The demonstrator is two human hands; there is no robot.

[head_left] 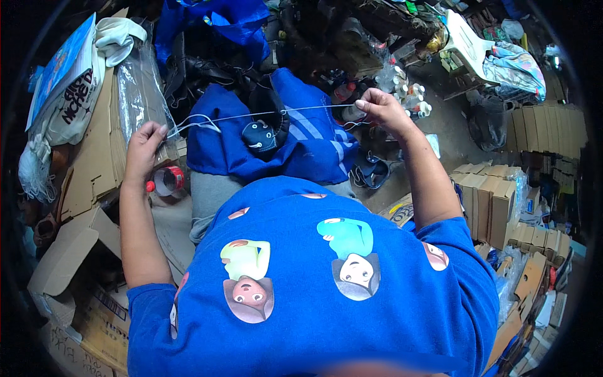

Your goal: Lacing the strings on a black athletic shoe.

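Note:
A thin white string (pixel 245 115) runs taut across my lap from one hand to the other. At the left, my left hand (pixel 146 143) pinches one end, with loose loops of string beside its fingertips. My right hand (pixel 383 112) is closed on the other end at the right, where a short tail hangs down. Under the string, a dark shoe (pixel 262 135) with pale-ringed holes rests on a blue cloth (pixel 220 151) over my lap. The string passes at the shoe's black curved edge; whether it goes through the shoe I cannot tell.
Flattened cardboard (pixel 94 166) and a clear plastic bottle with a red label (pixel 169 181) lie on the left. Another dark shoe (pixel 372 171) is on the floor right of my lap. Stacked cardboard boxes (pixel 483 198) stand at the right, a white plastic chair (pixel 463 44) farther back.

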